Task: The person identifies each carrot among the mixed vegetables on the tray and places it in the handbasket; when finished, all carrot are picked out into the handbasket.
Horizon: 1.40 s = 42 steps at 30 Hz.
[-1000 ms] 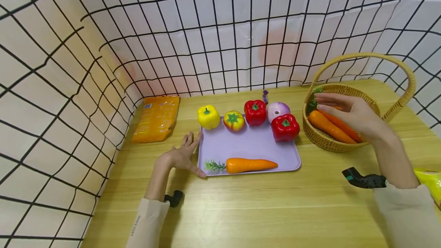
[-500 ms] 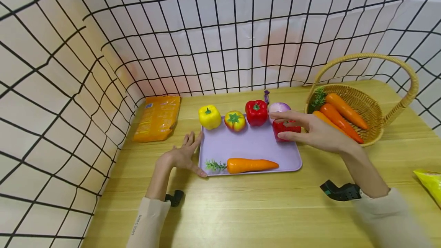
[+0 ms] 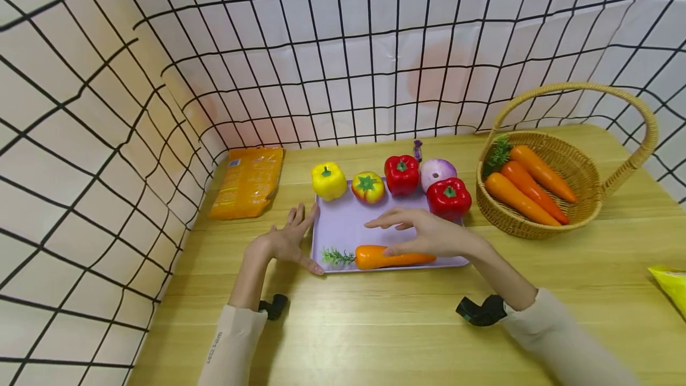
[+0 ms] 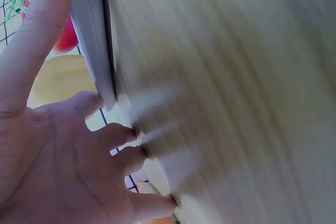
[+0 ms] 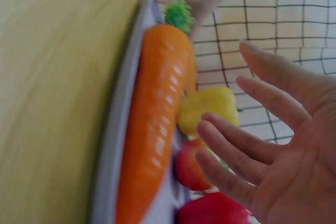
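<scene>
My left hand (image 3: pixel 286 242) touches the left edge of a lilac tray (image 3: pixel 343 219), fingers spread, with fingertips down on the wood in the left wrist view. Over the tray, my right hand (image 3: pixel 423 232) hovers with nothing in its grasp, its thumb overlapping a carrot (image 3: pixel 370 257) along the near edge. In the right wrist view the fingers are extended beside that carrot (image 5: pixel 156 98). Along the tray's far side sit a yellow bell pepper (image 3: pixel 329 181), a red-yellow tomato (image 3: pixel 368 187), a red bell pepper (image 3: pixel 402 175), a purple onion (image 3: pixel 436 173) and another red bell pepper (image 3: pixel 449 198).
Right of the tray stands a wicker basket (image 3: pixel 485 210) with a tall handle, holding several carrots (image 3: pixel 530 186). An orange packet (image 3: pixel 248 183) lies at the back left, a small purple wrapper (image 3: pixel 417 149) behind the onion, and a yellow packet (image 3: pixel 671 288) at the right edge.
My right hand has left the basket and come left over the tray, passing the red bell pepper, to above the carrot. A third carrot now shows in the basket. My left hand has stayed put.
</scene>
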### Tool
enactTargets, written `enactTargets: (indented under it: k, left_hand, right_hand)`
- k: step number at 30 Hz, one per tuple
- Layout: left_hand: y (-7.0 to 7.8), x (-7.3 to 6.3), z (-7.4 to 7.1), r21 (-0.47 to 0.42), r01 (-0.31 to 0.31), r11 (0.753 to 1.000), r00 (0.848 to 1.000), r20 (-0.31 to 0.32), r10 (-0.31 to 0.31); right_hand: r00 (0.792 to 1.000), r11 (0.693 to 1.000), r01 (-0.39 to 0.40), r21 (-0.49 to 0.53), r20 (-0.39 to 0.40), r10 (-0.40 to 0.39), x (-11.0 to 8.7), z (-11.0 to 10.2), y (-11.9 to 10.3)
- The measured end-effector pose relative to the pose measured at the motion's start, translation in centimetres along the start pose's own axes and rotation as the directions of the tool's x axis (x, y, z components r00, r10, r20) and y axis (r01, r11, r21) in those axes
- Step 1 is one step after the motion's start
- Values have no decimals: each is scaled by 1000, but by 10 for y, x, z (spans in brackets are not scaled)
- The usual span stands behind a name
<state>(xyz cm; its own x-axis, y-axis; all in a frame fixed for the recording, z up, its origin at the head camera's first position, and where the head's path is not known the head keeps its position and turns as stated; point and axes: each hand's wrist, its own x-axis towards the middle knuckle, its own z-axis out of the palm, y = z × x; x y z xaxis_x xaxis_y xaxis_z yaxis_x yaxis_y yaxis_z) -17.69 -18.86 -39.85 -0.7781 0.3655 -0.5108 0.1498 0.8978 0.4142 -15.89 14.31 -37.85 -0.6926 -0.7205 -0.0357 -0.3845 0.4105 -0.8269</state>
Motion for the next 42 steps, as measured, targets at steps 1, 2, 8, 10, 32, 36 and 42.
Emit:
enactTargets:
  k: [1,2,8,10,32,36,42]
  left_hand:
    - [0,0,0,0,0,1000,1000,0,0]
    - [0,1,0,1,-1,1000,1000,-1,1]
    - [0,1,0,5,-4,1000,1000,-2,4]
    - [0,1,0,4,-4,1000,1000,-3,4]
    - [1,1,-1,6,-6,1000,1000,-3,7]
    - [1,1,0,9,-7,1000,1000,-3,7]
    - [1,0,0,7,-6,1000,1000,-2,6]
  right_hand:
    - [1000,1000,7,-4,9,-7,3,3,1]
    - [1000,1000,8,-11,15,-8,6,6,2]
    - [1000,1000,-12,22,29,11,17,18,6]
    - [999,999,-23,38,32,22,18,21,7]
    - [996,997,-71,23,56,69,24,27,12]
    - [996,997,-72,24,59,71,25,27,13]
    - [996,997,-71,33,52,69,24,27,13]
